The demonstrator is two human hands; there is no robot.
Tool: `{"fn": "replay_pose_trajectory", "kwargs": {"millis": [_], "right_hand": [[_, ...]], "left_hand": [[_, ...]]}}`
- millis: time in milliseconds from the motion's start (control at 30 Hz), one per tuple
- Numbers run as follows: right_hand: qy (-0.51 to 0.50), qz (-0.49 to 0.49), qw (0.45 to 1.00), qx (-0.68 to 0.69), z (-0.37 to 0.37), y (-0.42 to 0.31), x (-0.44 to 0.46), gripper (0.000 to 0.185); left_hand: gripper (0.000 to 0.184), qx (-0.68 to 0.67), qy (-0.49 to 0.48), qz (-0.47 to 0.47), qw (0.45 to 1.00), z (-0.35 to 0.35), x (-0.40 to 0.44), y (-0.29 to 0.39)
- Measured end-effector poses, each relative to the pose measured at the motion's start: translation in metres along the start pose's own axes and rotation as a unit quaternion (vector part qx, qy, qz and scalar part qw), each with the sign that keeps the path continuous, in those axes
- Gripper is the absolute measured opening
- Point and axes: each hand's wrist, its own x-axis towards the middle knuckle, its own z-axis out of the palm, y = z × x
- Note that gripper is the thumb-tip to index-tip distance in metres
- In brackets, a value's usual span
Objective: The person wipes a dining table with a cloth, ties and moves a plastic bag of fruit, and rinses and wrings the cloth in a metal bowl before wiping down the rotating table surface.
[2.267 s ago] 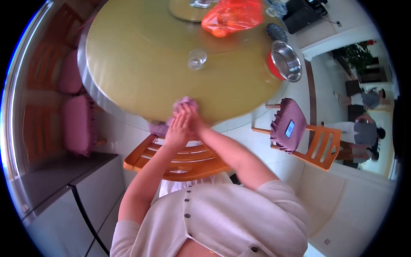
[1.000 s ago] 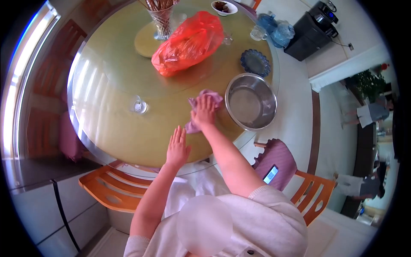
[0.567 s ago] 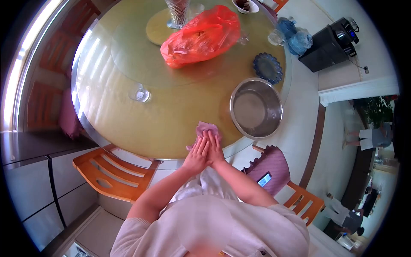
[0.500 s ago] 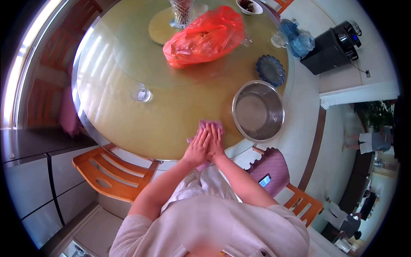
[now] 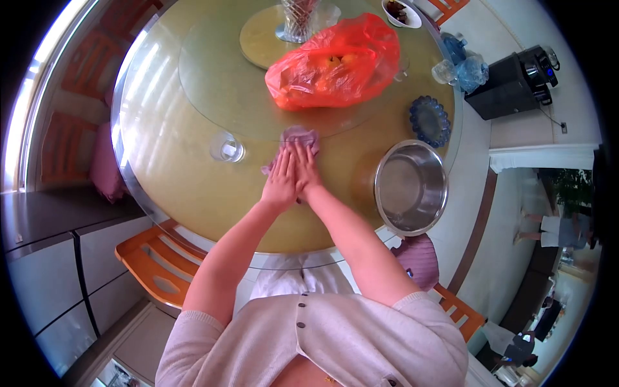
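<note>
Both hands lie flat, side by side and overlapping, on a crumpled pink cloth on the round table. My left hand has its fingers stretched forward over the cloth's left part. My right hand presses on the cloth beside it, fingers extended. The cloth shows beyond the fingertips and at the left. To the left of the hands stands a clear glass. A red plastic bag with orange fruit in it lies beyond them. At the right is a metal basin.
A blue scalloped dish sits beyond the basin. A glass vase and a white bowl are at the far side. Wooden chairs flank me below the table edge. Two people are in the room at the right.
Both hands have moved forward with the cloth, from near the table's front edge toward the red bag. The view has shifted, and the basin now hides part of the right chair's cushion.
</note>
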Motion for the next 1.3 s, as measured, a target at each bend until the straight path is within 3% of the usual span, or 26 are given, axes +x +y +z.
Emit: {"fn": "replay_pose_trajectory", "kwargs": {"millis": [67,200,267,333,400,467,500,600,633,733,767,800,867,933,1000,1100,1133,1200,1300], "right_hand": [[0.070,-0.065,0.992,0.078,0.007,-0.013,-0.032,0.066],[0.012,-0.079,0.975,0.206,0.014,-0.013,-0.134,0.065],[0.010,-0.067,0.989,0.130,0.025,0.004,-0.171,0.066],[0.011,-0.052,0.998,0.046,0.017,0.014,-0.165,0.067],[0.022,0.049,0.983,0.177,0.001,0.028,-0.135,0.069],[0.024,0.074,0.983,0.167,0.003,0.028,-0.083,0.068],[0.021,0.078,0.983,0.166,0.003,0.024,-0.060,0.068],[-0.006,0.056,0.998,0.021,-0.001,-0.007,-0.005,0.069],[-0.007,0.060,0.998,0.023,-0.003,-0.018,-0.009,0.069],[0.025,-0.061,0.998,0.000,0.013,-0.044,-0.047,0.066],[-0.047,-0.086,0.994,0.054,-0.006,-0.042,-0.071,0.066],[-0.049,-0.068,0.995,0.049,0.001,-0.042,-0.097,0.066],[0.040,-0.067,0.992,0.099,0.026,-0.031,-0.138,0.066],[0.048,-0.029,0.994,0.095,0.024,-0.006,-0.154,0.067],[0.059,-0.001,0.994,0.094,0.021,0.011,-0.154,0.068],[-0.057,0.096,0.967,0.230,-0.009,0.024,-0.118,0.067],[-0.054,0.098,0.967,0.229,-0.020,0.028,-0.110,0.067],[-0.144,0.085,0.957,0.239,-0.033,0.035,-0.107,0.066],[-0.161,0.045,0.961,0.222,-0.049,0.053,-0.129,0.061]], "left_hand": [[0.081,0.000,0.025,-0.018,1.000,0.015,-0.041,0.006],[0.092,-0.072,-0.025,0.021,0.997,0.052,-0.116,0.055],[0.096,-0.069,-0.093,0.032,0.993,0.058,-0.120,0.084],[0.096,-0.052,-0.081,0.049,0.994,0.063,-0.101,0.090],[0.091,0.034,-0.044,0.076,0.996,0.062,-0.061,0.077],[0.085,0.045,-0.100,0.031,0.993,0.028,-0.018,0.063],[0.084,0.016,-0.084,0.014,0.996,0.014,0.002,0.048],[0.085,-0.013,-0.056,-0.017,0.998,-0.004,0.000,0.007],[0.087,-0.013,-0.041,-0.032,0.999,-0.005,-0.006,-0.004],[0.091,0.030,0.011,0.006,0.999,0.015,-0.073,-0.006],[0.091,0.028,0.008,0.023,0.999,0.018,-0.092,0.008],[0.092,0.019,-0.017,0.029,0.999,0.021,-0.111,0.025],[0.092,0.006,-0.042,0.051,0.998,0.029,-0.115,0.051],[0.095,-0.045,-0.109,0.062,0.991,0.037,-0.109,0.071],[0.093,-0.041,-0.105,0.094,0.989,0.042,-0.081,0.077],[0.084,-0.013,-0.103,0.049,0.993,0.036,-0.039,0.075],[0.084,-0.012,-0.102,0.053,0.993,0.033,-0.035,0.074],[0.076,-0.177,-0.085,-0.014,0.980,0.029,-0.032,0.074],[0.073,-0.202,-0.075,-0.011,0.976,0.039,-0.047,0.087]]}}
